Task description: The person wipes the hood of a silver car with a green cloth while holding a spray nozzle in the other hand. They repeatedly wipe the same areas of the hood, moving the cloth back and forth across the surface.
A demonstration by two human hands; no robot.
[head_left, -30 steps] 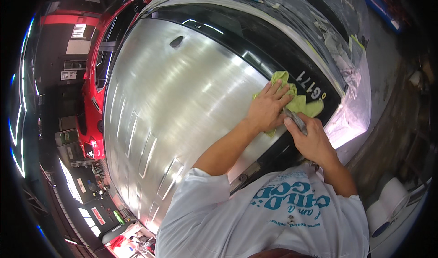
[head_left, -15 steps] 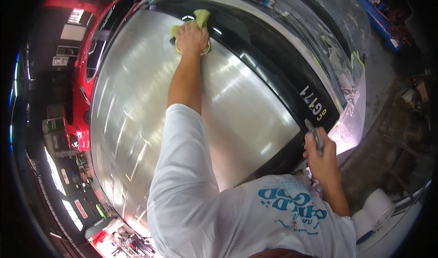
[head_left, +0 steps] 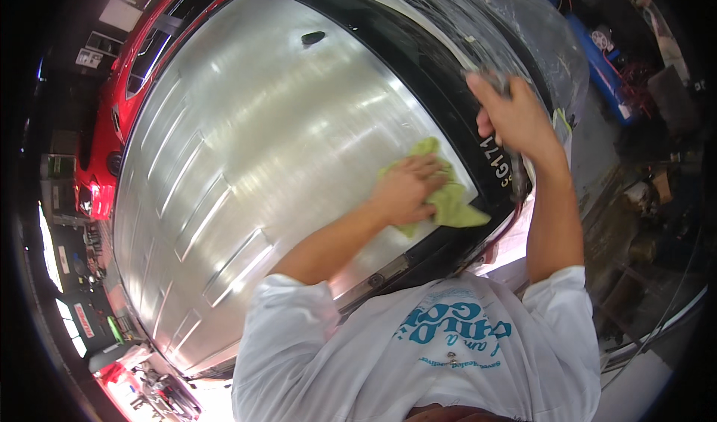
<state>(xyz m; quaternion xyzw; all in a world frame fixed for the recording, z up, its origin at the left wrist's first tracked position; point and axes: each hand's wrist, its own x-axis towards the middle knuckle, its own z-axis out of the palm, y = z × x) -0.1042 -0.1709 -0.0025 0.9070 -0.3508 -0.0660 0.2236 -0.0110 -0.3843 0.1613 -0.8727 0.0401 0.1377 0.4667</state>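
A large bare-metal vehicle roof panel (head_left: 246,123) with a glossy black border (head_left: 418,63) lies before me. My left hand (head_left: 407,190) presses a yellow-green cloth (head_left: 457,207) flat against the metal near its right corner, with part of the cloth hanging over the black edge. Above the black border, my right hand (head_left: 515,116) is closed around what looks like a grey air blow gun (head_left: 494,84), its thin tip aimed to the far left. A dark hose (head_left: 518,181) hangs below that hand. Pale characters (head_left: 499,166) are marked on the black strip beside it.
A small dark fitting (head_left: 313,39) stands out of the far metal. Clear plastic sheeting (head_left: 523,19) covers the vehicle beyond the black strip. At left is a red car (head_left: 104,146). Blue equipment (head_left: 597,67) stands on the floor at far right.
My left hand has brought the cloth from the far end of the metal to the near right corner. My right hand has risen and moved away from me with the air blow gun.
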